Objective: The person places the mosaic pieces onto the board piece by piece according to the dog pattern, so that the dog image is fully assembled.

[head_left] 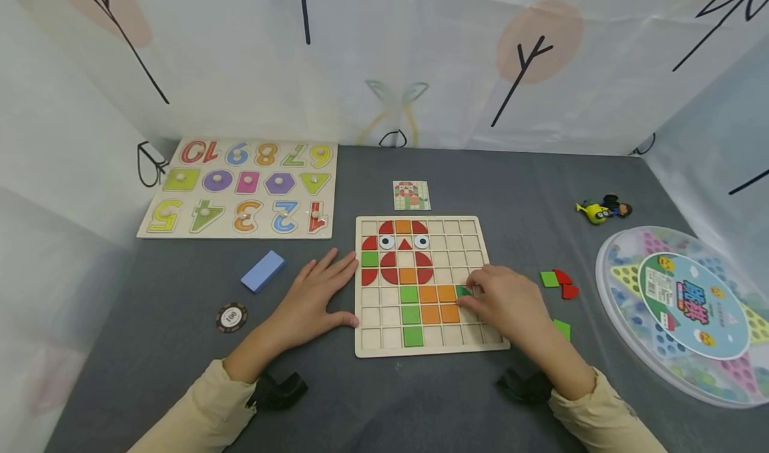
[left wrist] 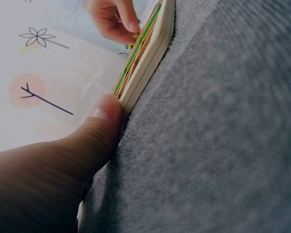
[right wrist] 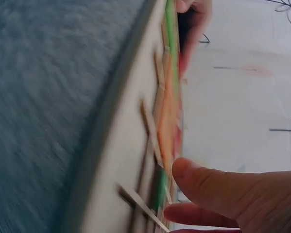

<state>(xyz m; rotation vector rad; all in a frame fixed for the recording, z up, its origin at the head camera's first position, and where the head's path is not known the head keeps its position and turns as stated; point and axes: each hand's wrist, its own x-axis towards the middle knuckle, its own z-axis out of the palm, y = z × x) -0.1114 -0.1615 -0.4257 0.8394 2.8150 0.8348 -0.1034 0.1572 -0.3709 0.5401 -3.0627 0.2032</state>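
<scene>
A wooden grid board (head_left: 372, 339) lies in front of me, partly filled with red, orange and green pieces and two eye pieces. My left hand (head_left: 315, 293) rests along its left edge, fingers spread and thumb tip against the rim. In the left wrist view the thumb (left wrist: 104, 124) touches the board's corner. Over the board's right side, my right hand (head_left: 507, 299) has thumb and forefinger at a green piece (head_left: 463, 291), beside the upper orange row. The right wrist view shows this green piece (right wrist: 161, 187) low in the grid, close to the fingertips; the other fingers are curled.
Right of the board lie loose green (head_left: 549, 279) and red pieces (head_left: 569, 291), a round clear case (head_left: 619, 373) and small toy figures (head_left: 595, 211). A picture card (head_left: 411, 195) lies behind. Leftward are a number puzzle (head_left: 240, 233), a blue block (head_left: 262, 271) and a chip (head_left: 231, 317).
</scene>
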